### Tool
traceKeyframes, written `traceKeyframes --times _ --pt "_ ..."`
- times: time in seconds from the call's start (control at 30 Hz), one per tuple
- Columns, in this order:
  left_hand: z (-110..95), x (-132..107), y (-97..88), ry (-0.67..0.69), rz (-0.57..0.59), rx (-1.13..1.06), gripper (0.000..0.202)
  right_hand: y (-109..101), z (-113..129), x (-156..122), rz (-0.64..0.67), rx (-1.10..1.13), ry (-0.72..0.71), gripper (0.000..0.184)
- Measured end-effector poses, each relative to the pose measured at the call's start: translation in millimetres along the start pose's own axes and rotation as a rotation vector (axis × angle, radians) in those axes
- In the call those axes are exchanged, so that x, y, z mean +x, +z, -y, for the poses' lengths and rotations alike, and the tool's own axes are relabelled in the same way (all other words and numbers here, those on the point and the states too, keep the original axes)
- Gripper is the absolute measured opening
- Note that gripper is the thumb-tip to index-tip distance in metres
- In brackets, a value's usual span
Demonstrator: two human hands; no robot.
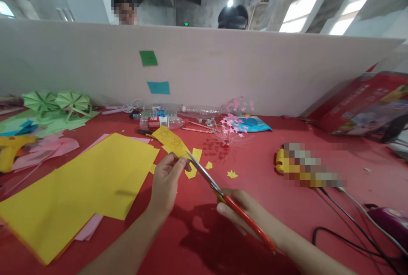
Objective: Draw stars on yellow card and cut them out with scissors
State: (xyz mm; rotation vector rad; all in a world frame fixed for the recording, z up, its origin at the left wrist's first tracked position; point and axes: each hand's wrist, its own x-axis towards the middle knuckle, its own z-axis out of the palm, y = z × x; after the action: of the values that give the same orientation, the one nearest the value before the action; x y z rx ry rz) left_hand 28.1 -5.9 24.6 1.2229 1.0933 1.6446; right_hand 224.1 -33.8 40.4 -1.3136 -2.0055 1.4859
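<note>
Between the fingers of my left hand [167,179] is pinched a yellow paper strip [172,141] with stars drawn on it in dark lines. My right hand [239,209] grips a pair of scissors [212,181] with red handles. The blade tips meet the strip's near edge, just right of my left fingertips. Below and right of the strip lie yellow paper scraps [191,171], a small yellow piece [208,165] and a cut yellow star [232,174]. Whether the blades are fully closed is hard to make out.
Yellow sheets [105,173] cover the table's left side. Behind the strip are clear bottles [174,123] and a spray of pink stars [234,124]. A yellow glue gun [9,149] lies far left. Cables [350,215] and a red box [366,105] are at right, before a white partition [204,62].
</note>
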Motion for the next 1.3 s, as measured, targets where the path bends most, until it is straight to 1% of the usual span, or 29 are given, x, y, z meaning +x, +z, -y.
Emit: traceKeyframes --times 0.13,0.3,0.57,0.77,1.0,1.13,1.3 --pt "-3.3 -0.3 0.7 0.003 -0.024 0.048 0.021 0.5 -1.4 -0.4 0.005 -0.013 0.000 0.054" --pt "-5.2 -1.7 1.4 0.010 -0.006 0.097 0.022 1.9 0.6 0.2 0.001 0.002 0.005 0.056" --pt "-5.8 -2.6 1.2 0.013 0.007 0.089 0.022 4.3 -2.1 -0.1 0.021 0.053 0.017 0.056" --pt "-5.3 -2.5 1.5 0.007 0.011 0.088 0.022 5.5 -4.6 0.1 0.018 0.048 0.051 0.054" --pt "-3.9 -2.6 0.4 -0.002 0.016 0.085 0.023 4.4 -3.1 1.0 0.032 0.045 0.052 0.054" --pt "-2.0 -1.9 -0.1 0.001 0.022 0.067 0.023 4.0 -1.0 0.8 0.027 0.052 0.061 0.055" --pt "-1.0 -1.3 -0.3 0.000 0.031 0.055 0.024 5.5 -2.0 0.4 -0.013 0.058 0.050 0.054"
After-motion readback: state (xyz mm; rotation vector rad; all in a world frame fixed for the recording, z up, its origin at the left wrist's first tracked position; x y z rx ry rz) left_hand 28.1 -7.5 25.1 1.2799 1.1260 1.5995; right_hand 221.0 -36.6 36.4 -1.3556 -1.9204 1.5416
